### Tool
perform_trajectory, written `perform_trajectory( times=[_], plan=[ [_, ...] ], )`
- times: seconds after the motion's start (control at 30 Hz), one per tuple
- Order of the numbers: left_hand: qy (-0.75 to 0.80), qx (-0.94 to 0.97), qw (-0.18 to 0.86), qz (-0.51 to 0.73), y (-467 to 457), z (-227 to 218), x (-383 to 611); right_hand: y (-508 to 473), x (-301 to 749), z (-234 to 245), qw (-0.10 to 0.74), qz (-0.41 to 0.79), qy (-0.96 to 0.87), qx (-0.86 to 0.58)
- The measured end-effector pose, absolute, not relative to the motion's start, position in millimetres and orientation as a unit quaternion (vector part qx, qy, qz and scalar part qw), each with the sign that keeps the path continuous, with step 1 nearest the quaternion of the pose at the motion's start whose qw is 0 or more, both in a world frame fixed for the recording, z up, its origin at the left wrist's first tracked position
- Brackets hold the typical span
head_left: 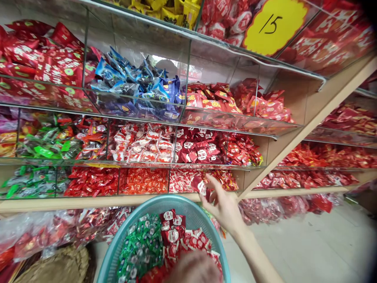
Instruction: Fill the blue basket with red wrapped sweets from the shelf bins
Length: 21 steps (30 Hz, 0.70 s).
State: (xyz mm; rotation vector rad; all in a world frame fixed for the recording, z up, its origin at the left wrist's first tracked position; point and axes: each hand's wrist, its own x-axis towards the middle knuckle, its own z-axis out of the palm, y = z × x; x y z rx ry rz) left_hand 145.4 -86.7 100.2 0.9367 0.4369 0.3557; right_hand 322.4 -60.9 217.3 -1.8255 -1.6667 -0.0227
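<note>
My right hand (224, 206) reaches in from the lower right and pinches a dark red wrapped candy packet (200, 186) between its fingertips. The packet is in front of the lowest shelf row, above the far right rim of a teal plastic basket (113, 251). Inside the basket lie green-wrapped candies (141, 245) on the left, a few dark red packets (173, 228) at the back and red-and-white packets (196, 239) on the right. At the bottom edge, a blurred skin-toned shape over the basket appears to be my left hand (196, 269); its fingers cannot be made out.
Glass-divided shelves hold red packets (44, 59), blue packets (135, 82) and matching dark red packets (198, 147). A yellow price tag (275, 25) reads 15. A slanting wooden divider (294, 141) stands right. Bagged candies (265, 210) and a brown woven item (55, 267) sit below.
</note>
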Motion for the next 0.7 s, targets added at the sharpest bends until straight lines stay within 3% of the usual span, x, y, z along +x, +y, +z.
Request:
perform_trajectory(
  times=[0.13, 0.3, 0.4, 0.53, 0.7],
  plan=[
    [0.363, 0.337, 0.808, 0.32, -27, 143, 128, -69, 291, 186, 0.283, 0.004, -0.691, -0.665],
    [0.392, 0.338, 0.759, 0.394, -14, 160, 119, -71, 262, 158, 0.29, 0.06, -0.722, -0.625],
    [0.416, 0.349, 0.726, 0.422, -18, 146, 118, -73, 252, 142, 0.367, 0.13, -0.678, -0.624],
    [0.44, 0.329, 0.724, 0.417, -17, 136, 117, -73, 244, 121, 0.546, 0.267, -0.474, -0.637],
    [0.44, 0.319, 0.726, 0.422, -16, 140, 117, -72, 239, 110, 0.61, 0.398, -0.35, -0.59]
  ],
)
